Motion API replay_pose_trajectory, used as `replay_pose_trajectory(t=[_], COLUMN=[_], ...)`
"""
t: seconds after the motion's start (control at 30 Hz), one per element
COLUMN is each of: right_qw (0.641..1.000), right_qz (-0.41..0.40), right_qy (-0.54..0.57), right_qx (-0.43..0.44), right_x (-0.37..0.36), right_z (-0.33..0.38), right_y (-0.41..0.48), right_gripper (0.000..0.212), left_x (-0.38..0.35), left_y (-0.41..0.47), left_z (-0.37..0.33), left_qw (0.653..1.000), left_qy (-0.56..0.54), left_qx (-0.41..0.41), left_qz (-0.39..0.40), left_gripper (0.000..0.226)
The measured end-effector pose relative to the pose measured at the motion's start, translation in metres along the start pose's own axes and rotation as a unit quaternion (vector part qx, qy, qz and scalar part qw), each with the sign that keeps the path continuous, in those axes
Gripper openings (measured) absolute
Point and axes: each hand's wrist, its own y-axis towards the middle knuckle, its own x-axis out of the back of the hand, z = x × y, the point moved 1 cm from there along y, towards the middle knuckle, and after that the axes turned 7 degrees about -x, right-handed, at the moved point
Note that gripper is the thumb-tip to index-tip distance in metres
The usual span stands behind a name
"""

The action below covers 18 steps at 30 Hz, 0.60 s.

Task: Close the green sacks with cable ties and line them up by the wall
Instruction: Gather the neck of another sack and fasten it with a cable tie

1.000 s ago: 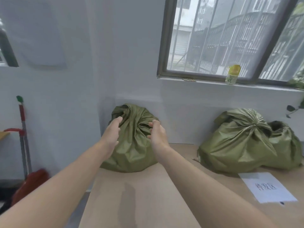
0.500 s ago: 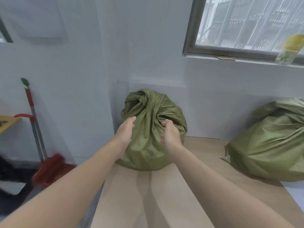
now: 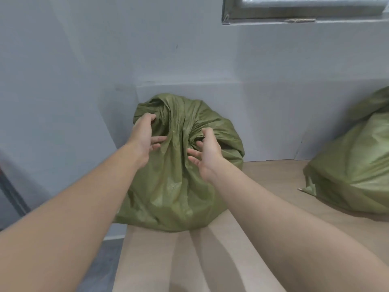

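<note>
**Both hands spread at the gathered mouth of a green sack**

The pale wall [image 3: 84, 60] filled the upper half of the view. A light wooden tabletop [image 3: 269, 178] ran from 6 o'clock out to 3 o'clock. The near green sack [image 3: 168, 190] stood at the centre, on the tabletop's left end and back against the wall, with its mouth drawn into a twisted bunch of folds at the top. A second green sack [image 3: 355, 171] lay at 3 o'clock, well apart from the first and cut by the picture's edge. A window frame [image 3: 294, 15] crossed at 1 o'clock.

The left hand [image 3: 144, 137] was at 9 o'clock of the bunched folds and the right hand [image 3: 209, 153] at 4 o'clock, so the folds lay between the two. Both hands were wide, with fingers loosely straight and apart, and gripped nothing. The left fingers [image 3: 161, 140] and the right fingers [image 3: 192, 153] pointed inward at the folds from either side. It could not be told whether the fingertips touched the cloth.
</note>
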Motion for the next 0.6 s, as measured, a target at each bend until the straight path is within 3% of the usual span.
replay_pose_trajectory(t=[0.1,0.2,0.27,0.33,0.4,0.47,0.57,0.6], right_qw=[1.0,1.0,1.0,0.999,0.997,0.996,0.987,0.98], right_qz=[0.014,0.024,0.02,0.027,0.022,0.017,-0.037,-0.069], right_qy=[0.004,-0.01,-0.014,-0.036,-0.066,-0.064,-0.087,-0.119], right_qx=[0.002,-0.007,-0.013,-0.007,0.022,0.067,0.131,0.146], right_x=[0.004,0.012,0.015,0.018,0.024,0.027,0.028,0.031], right_z=[-0.002,-0.005,-0.008,-0.01,-0.007,-0.002,0.008,0.013], right_y=[0.018,0.025,0.022,0.013,-0.001,-0.019,-0.043,-0.051], right_gripper=[0.031,0.03,0.042,0.048,0.031,0.026,0.054,0.053], left_x=[-0.007,-0.012,-0.013,-0.014,-0.014,-0.014,-0.014,-0.014], left_y=[0.011,0.008,-0.005,-0.018,-0.028,-0.039,-0.059,-0.069], left_z=[0.006,0.014,0.017,0.017,0.011,-0.005,-0.036,-0.045], left_qw=[0.998,0.991,0.983,0.976,0.973,0.972,0.963,0.959], left_qy=[0.049,0.114,0.161,0.196,0.205,0.204,0.221,0.229], left_qx=[0.015,0.023,0.006,-0.028,-0.066,-0.102,-0.155,-0.166], left_qz=[0.035,0.068,0.092,0.094,0.085,0.056,0.026,0.024], left_gripper=[0.04,0.073,0.091,0.077,0.051,0.043,0.034,0.033])
